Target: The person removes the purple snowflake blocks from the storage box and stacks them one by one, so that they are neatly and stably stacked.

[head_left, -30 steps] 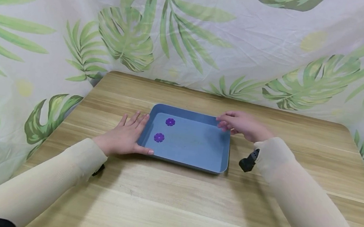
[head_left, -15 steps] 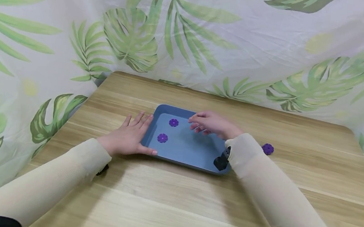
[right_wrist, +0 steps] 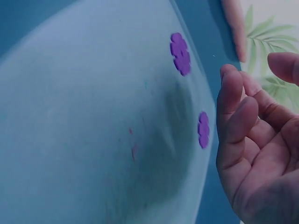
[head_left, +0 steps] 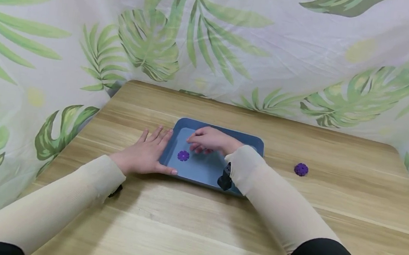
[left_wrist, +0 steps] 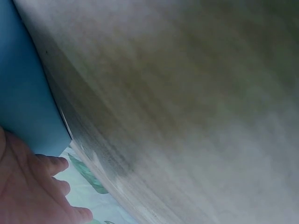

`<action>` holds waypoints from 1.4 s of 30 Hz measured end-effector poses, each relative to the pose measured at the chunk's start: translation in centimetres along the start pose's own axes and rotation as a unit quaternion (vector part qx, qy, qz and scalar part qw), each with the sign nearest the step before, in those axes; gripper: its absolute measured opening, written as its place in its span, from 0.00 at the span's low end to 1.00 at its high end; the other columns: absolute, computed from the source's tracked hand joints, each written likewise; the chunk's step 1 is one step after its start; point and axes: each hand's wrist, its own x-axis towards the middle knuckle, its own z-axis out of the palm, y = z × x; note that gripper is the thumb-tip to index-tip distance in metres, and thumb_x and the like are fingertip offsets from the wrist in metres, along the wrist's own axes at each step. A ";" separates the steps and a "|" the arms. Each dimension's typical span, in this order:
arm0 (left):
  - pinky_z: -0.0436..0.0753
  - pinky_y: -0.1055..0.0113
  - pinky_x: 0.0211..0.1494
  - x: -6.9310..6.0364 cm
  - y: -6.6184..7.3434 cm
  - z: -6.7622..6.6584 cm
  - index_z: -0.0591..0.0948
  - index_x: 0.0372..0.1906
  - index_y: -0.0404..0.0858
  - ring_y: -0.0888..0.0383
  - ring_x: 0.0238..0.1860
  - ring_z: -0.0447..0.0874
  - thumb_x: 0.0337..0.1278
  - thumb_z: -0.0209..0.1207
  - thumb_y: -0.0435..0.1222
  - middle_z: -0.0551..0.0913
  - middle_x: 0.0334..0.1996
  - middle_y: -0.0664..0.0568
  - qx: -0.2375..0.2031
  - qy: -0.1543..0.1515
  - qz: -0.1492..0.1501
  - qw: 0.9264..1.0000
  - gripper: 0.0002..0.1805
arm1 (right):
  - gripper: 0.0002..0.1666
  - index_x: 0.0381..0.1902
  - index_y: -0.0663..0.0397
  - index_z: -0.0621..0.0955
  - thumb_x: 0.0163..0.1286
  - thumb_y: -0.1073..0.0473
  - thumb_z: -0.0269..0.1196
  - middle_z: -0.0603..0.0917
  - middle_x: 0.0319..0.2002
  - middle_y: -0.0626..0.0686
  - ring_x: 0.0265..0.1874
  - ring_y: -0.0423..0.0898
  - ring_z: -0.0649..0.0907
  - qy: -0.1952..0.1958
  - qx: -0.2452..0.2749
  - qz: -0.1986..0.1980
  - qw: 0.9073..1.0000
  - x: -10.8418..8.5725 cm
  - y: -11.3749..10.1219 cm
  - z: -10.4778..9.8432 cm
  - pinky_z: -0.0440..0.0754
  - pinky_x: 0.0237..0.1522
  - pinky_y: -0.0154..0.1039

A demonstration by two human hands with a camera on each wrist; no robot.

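Note:
A shallow blue tray lies on the table. My left hand, fingers spread, rests against its left side, with the thumb along the front rim. My right hand hovers over the tray, fingers loosely bent, with nothing between thumb and fingers in the right wrist view. Inside the tray is a flat purple notched plastic disc. A second purple disc shows in the right wrist view, beside the fingers; in the head view the right hand hides it.
To the tray's right, a thicker purple notched piece sits on the wooden table. A leaf-print cloth hangs behind the table.
My right hand has moved left from the tray's right side to above its left half. This uncovers the purple piece on the table. My left hand keeps its place against the tray.

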 end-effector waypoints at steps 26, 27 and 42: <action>0.33 0.33 0.77 -0.1 -0.3 0.2 0.40 0.82 0.27 0.37 0.81 0.29 0.52 0.59 0.75 0.42 0.83 0.36 0.000 0.009 0.004 1.000 0.74 | 0.18 0.54 0.55 0.80 0.69 0.64 0.70 0.79 0.29 0.50 0.28 0.42 0.78 -0.034 -0.065 0.033 0.997 2.2 0.6 1.6 0.78 0.30 0.34; 0.33 0.34 0.77 -0.1 -0.2 0.2 0.40 0.82 0.27 0.37 0.81 0.29 0.52 0.59 0.75 0.42 0.83 0.36 -0.001 0.009 0.005 1.000 0.74 | 0.18 0.55 0.55 0.80 0.69 0.64 0.70 0.79 0.29 0.50 0.29 0.42 0.78 -0.034 -0.075 0.029 0.996 2.1 0.6 1.7 0.78 0.30 0.34; 0.35 0.32 0.76 0.0 -0.1 0.0 0.42 0.81 0.26 0.35 0.81 0.31 0.53 0.59 0.75 0.44 0.82 0.35 -0.007 0.011 0.011 1.000 0.72 | 0.13 0.48 0.53 0.79 0.70 0.63 0.70 0.79 0.29 0.51 0.27 0.43 0.77 -0.035 -0.217 0.007 0.975 2.1 -0.5 2.5 0.79 0.29 0.35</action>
